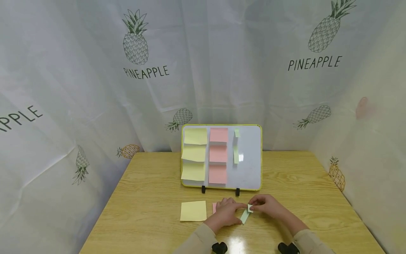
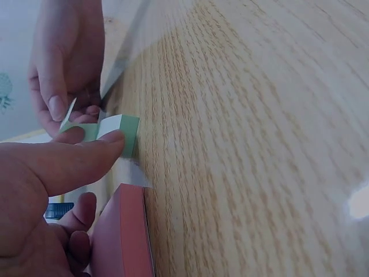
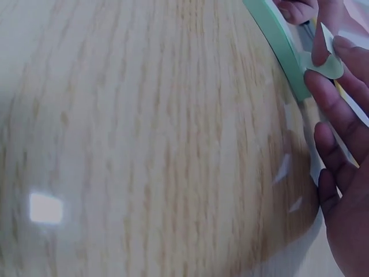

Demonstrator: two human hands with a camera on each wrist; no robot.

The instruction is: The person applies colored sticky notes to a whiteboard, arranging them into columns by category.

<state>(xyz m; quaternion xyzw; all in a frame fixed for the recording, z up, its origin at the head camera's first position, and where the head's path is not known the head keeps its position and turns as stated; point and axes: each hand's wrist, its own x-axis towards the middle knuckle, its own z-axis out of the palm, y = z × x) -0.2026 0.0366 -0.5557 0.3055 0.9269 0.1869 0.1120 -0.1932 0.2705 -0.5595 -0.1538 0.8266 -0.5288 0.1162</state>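
Observation:
My left hand [image 1: 226, 213] holds a narrow pad of green sticky notes [image 1: 244, 217] near the tabletop, thumb at one end and index finger at the other. My right hand [image 1: 268, 206] pinches the lifted end of the top green note [image 1: 250, 209]. In the right wrist view that note [image 3: 330, 68] curls up from the pad [image 3: 281, 43] between the fingertips. A pink sticky note pad [image 2: 130, 239] lies beside the left hand, partly covered by it in the head view.
A yellow sticky note pad [image 1: 193, 211] lies to the left on the wooden table [image 1: 142, 204]. Behind the hands, a whiteboard [image 1: 250, 151] stands on black feet [image 1: 238, 192], bearing columns of yellow notes [image 1: 194, 153], pink notes [image 1: 218, 154] and two green notes [image 1: 236, 155].

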